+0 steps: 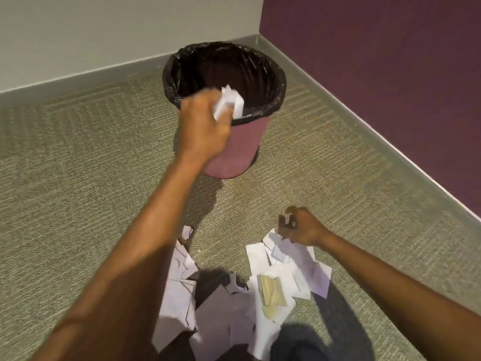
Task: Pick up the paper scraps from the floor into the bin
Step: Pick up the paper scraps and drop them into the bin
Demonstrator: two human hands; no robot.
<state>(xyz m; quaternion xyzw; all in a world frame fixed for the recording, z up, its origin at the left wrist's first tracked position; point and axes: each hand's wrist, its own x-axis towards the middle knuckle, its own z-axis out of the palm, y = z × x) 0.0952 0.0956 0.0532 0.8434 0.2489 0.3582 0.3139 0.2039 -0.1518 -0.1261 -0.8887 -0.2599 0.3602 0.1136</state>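
Note:
A pink bin [235,152] with a black liner [270,74] stands on the carpet near the room's corner. My left hand [201,126] is stretched out at the bin's near rim, shut on a bunch of white paper scraps [230,102] that stick out over the opening. My right hand [302,227] is low on the floor at the far edge of a pile of white scraps [286,269], its fingers curled on the top pieces. More white scraps [221,308] and a tan piece [270,295] lie spread on the carpet below my arms.
Green-grey carpet [78,165] covers the floor. A pale wall with a grey skirting [78,76] runs behind the bin, and a purple wall [377,61] closes the right side. A dark trouser leg [299,345] shows at the bottom edge.

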